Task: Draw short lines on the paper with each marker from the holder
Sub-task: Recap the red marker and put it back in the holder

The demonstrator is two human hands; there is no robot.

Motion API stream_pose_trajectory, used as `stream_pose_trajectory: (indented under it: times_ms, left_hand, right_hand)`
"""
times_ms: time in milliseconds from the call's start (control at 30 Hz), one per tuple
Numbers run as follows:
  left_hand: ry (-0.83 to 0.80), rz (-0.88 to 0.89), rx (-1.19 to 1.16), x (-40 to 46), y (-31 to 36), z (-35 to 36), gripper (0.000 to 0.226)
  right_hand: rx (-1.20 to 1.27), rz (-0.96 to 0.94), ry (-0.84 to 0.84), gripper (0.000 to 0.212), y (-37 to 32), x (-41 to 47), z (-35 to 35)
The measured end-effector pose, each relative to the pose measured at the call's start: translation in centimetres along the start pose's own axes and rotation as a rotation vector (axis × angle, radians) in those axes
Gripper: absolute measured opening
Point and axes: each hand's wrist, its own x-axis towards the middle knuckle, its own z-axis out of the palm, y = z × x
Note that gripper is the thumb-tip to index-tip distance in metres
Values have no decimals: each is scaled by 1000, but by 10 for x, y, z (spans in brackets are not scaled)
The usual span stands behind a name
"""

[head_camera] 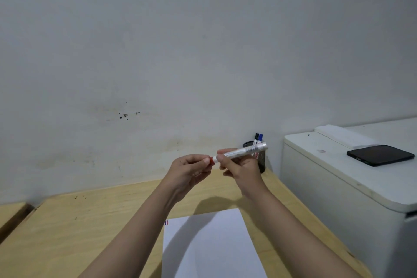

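Note:
I hold a white marker (244,150) level above the table, its barrel in my right hand (240,170). My left hand (190,171) pinches its red cap (212,160) at the left end. Behind my right hand stands a dark mesh holder (259,158) against the wall, with a black-capped marker (256,138) and a blue-capped marker (260,138) sticking out. A white sheet of paper (209,246) lies on the table below my arms. Short red and blue lines (166,223) mark its top left corner.
The wooden table (79,232) runs to a grey wall. At the right stands a white appliance (352,187) with a black phone (380,155) on its lid. A second wooden surface (11,212) lies at the far left across a gap.

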Motion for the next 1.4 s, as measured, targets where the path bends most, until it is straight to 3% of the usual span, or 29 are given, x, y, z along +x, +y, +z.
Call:
stream_pose_trajectory:
  times_ms: [100, 233, 400, 500, 600, 800, 1000, 1100, 1233, 1400]
  left_hand:
    - [94, 42, -27, 4, -5, 6, 9]
    - [236, 122, 5, 12, -5, 10, 5]
    - [271, 216, 259, 29, -5, 18, 6]
    - [198, 238, 342, 41, -6, 33, 3]
    - [147, 241, 342, 58, -8, 49, 5]
    - [68, 178, 311, 100, -25, 78, 21]
    - [188, 178, 553, 154, -64, 93, 9]
    - [195, 177, 708, 174, -82, 91, 16]
    - [190, 230, 852, 192, -95, 91, 34]
    - [185, 270, 958, 209, -109, 89, 28]
  right_hand:
    - [-35, 67, 9, 8, -1, 9, 1]
    - [-270, 252, -4, 29, -8, 15, -8]
    - [-763, -298, 31, 18, -12, 26, -39]
    - [-994, -384, -58, 29, -9, 40, -56]
    - [-941, -358, -40, 27, -1, 49, -71]
    - [-969, -459, -16, 51, 14, 66, -106]
    - [-700, -443, 330, 43, 2, 131, -149]
    - [-633, -442, 439, 46, 2, 161, -158]
    - [-653, -323, 415, 46, 27, 181, -158]
    - [-728, -155, 314, 44, 76, 188, -162]
